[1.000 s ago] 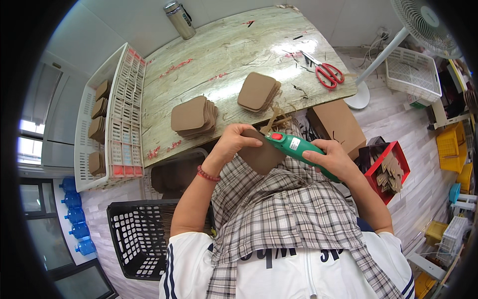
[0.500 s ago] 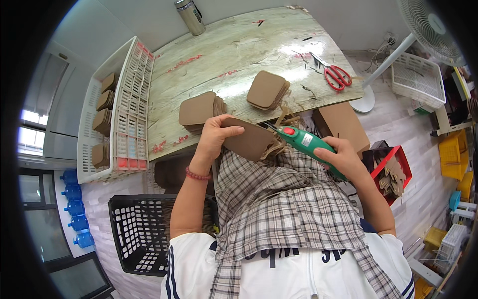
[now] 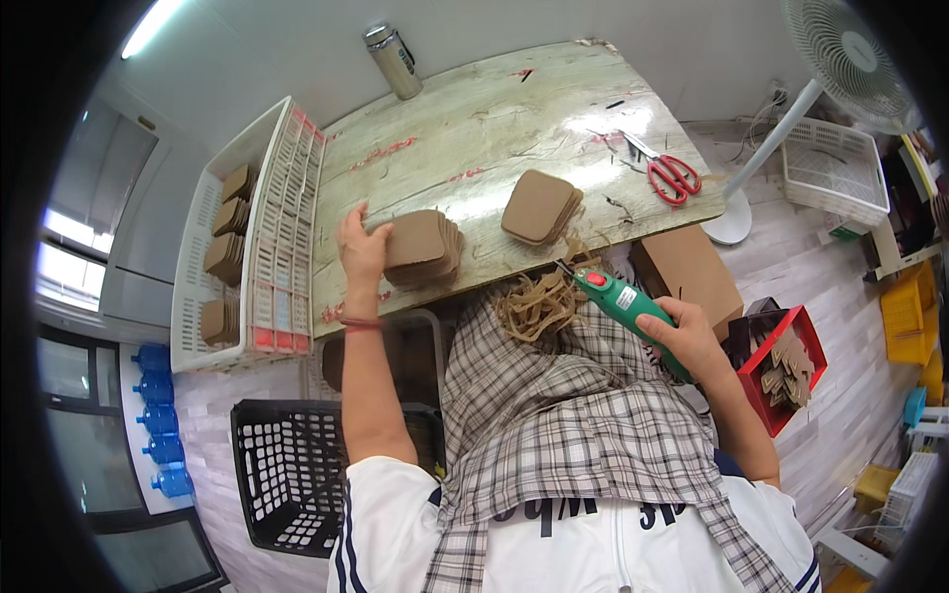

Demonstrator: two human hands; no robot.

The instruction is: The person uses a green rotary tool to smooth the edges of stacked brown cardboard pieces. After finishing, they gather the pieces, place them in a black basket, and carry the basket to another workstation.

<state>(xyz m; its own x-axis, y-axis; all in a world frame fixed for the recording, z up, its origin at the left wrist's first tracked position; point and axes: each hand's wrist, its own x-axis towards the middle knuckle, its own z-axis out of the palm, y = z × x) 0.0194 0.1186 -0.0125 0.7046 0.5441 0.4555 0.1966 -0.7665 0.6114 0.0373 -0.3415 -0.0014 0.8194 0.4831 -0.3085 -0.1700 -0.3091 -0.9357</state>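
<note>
Head view: at the left of the frame, a white crate (image 3: 287, 212) is standing with brown pieces inside, its far contents partly hidden by its wall. Below it, a black crate (image 3: 287, 465) is sitting partly covered by the left forearm. Left of centre, the left hand (image 3: 363, 249) is hovering beside the left edge of a brown stack (image 3: 415, 242), thumb and fingers spread; whether the thumb is touching the stack is hard to tell, and some fingers are hidden. At upper centre, a second stack (image 3: 537, 205) is lying on the table (image 3: 465, 133), well apart from that hand. Below it, tan strips (image 3: 542, 306) are lying tangled on the lap. Right of centre, the right hand (image 3: 687, 334) is closing its fingers round the rear half of a green tool (image 3: 623, 298), hiding part of its body; the thin, dark tip is pointing toward the upper left, its exact shape unclear. Red-handled scissors (image 3: 675, 180) are lying at upper right, where the dark rim is cutting off the fan (image 3: 845, 54).
</note>
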